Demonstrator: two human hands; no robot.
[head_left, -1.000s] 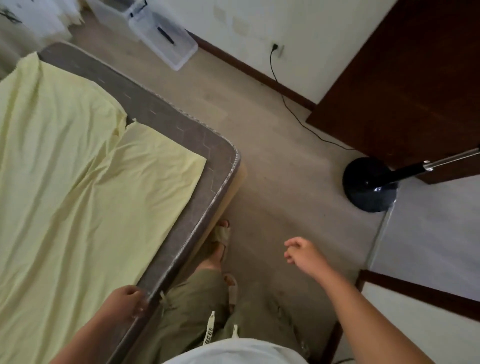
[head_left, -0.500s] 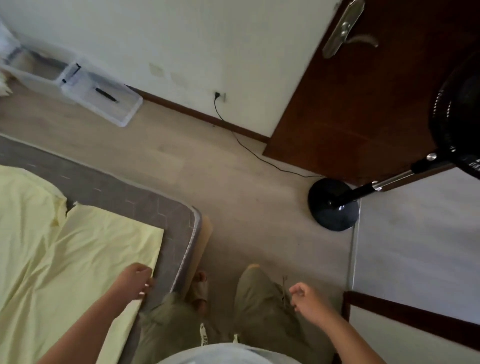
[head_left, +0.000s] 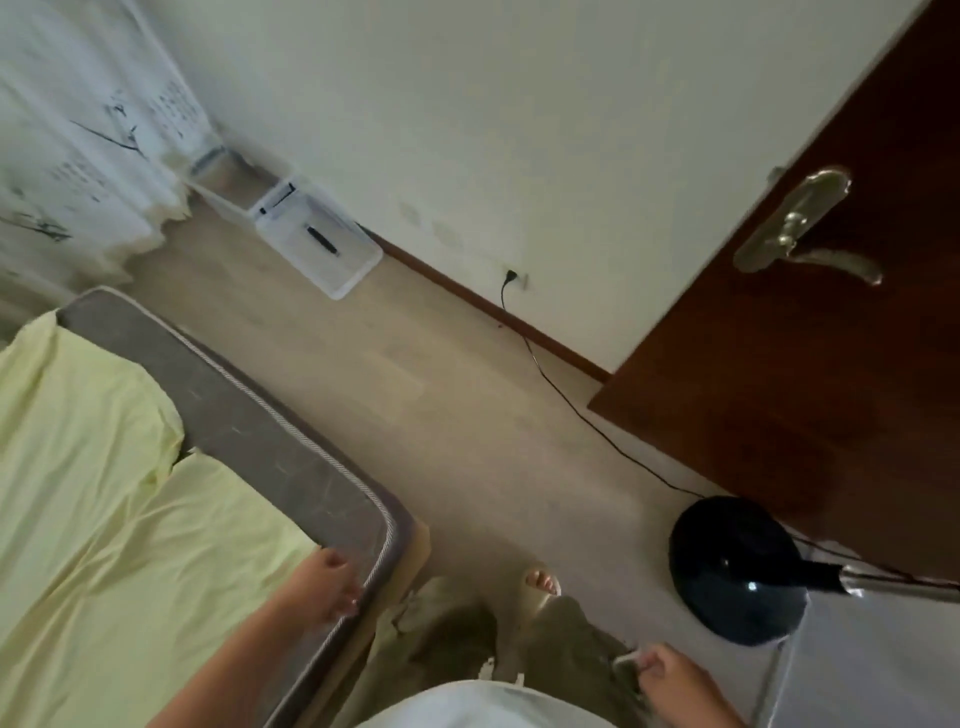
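Observation:
A pale yellow sheet (head_left: 119, 519) lies over a grey mattress (head_left: 270, 447) at the left and leaves a bare strip along the mattress edge. My left hand (head_left: 324, 584) rests on the mattress corner beside the sheet's corner. Its fingertips reach the piped edge. My right hand (head_left: 672, 678) hangs low at the right beside my olive trousers (head_left: 561, 649). Its fingers are curled near a pale fold at the thigh, and blur hides whether they pinch it.
A black fan base (head_left: 737, 566) stands on the floor at the right, and its cable (head_left: 566, 400) runs to a wall socket. A dark wooden door (head_left: 810, 332) stands behind it. A clear plastic box (head_left: 317, 244) sits by the far wall, next to white curtains (head_left: 78, 145).
The view has swung upward and tilted toward the wall and door. My left hand moved from the mattress side to its corner. My right hand dropped to my thigh.

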